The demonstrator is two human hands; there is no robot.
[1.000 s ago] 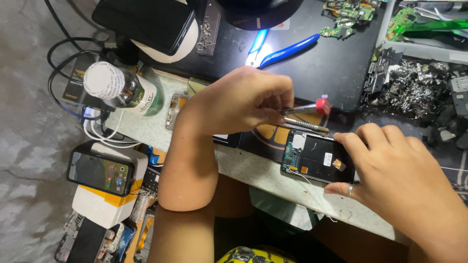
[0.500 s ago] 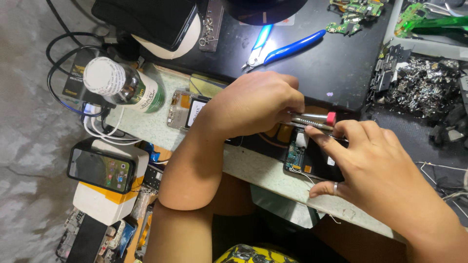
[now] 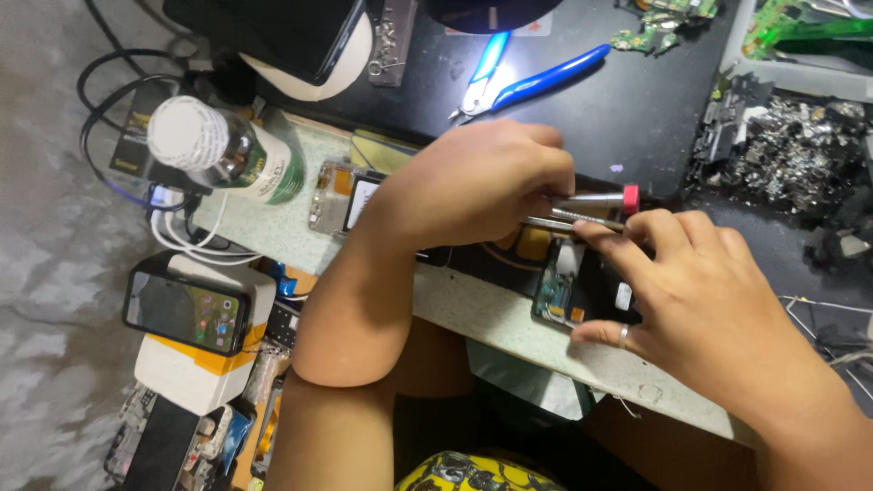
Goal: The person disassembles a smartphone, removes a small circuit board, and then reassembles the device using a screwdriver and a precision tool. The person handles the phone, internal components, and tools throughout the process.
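Observation:
My left hand [image 3: 473, 186] is closed around a thin metal screwdriver with a red cap [image 3: 596, 200] and a second slim metal tool just below it. Both point right, over an opened phone [image 3: 559, 282] with its insides showing. My right hand [image 3: 718, 309] lies over the phone. Its ringed thumb is at the phone's near edge and its forefinger touches the tip of the lower tool. Most of the phone is hidden under that hand.
A clear bottle with a white cap [image 3: 227, 155] lies at the left beside a bare phone frame [image 3: 341, 195]. Blue pliers [image 3: 536, 77] rest on the black mat [image 3: 637, 118]. Metal scrap [image 3: 791, 164] is piled at the right. A lit phone [image 3: 186, 309] sits on a white box [image 3: 195, 373].
My right hand has moved up and left from the phone's lower right side, so that its fingers meet the tool tips. My left hand and its tools have barely moved.

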